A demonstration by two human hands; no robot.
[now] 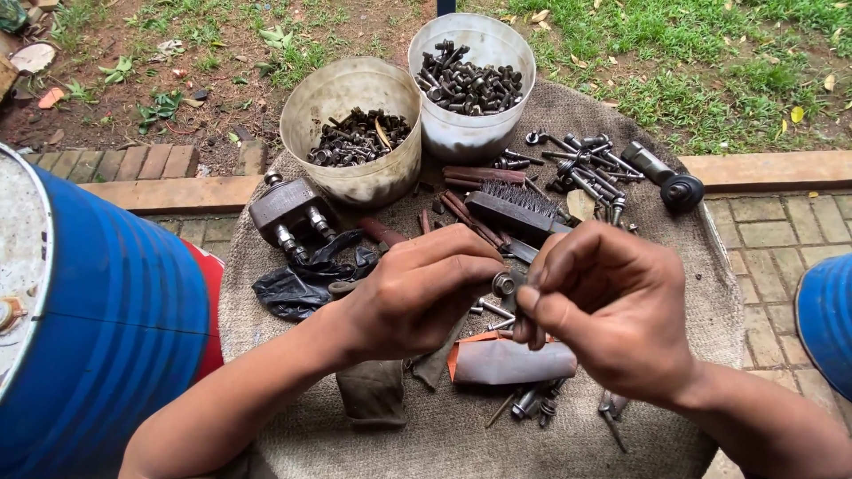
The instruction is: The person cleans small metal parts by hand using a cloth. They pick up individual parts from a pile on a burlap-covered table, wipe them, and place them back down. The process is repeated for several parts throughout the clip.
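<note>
Head view: left hand [417,297] and right hand [608,306] fingers pinch a small bolt [504,285] with nut; rigid, light steel, probably greasy, best gripped across the head.

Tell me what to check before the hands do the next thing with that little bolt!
1. Left hand pinches the bolt at its fingertips: ok.
2. Right hand touches the bolt too: ok.
3. Whether a nut is threaded straight on it: cannot tell, fingers hide it.
4. Two buckets stand upright with hardware inside: ok.
5. Wire brush lies apart from both hands: ok.
6. Loose bolts lie near the cloth-covered surface's front edge: not ok, they might roll off.
</note>
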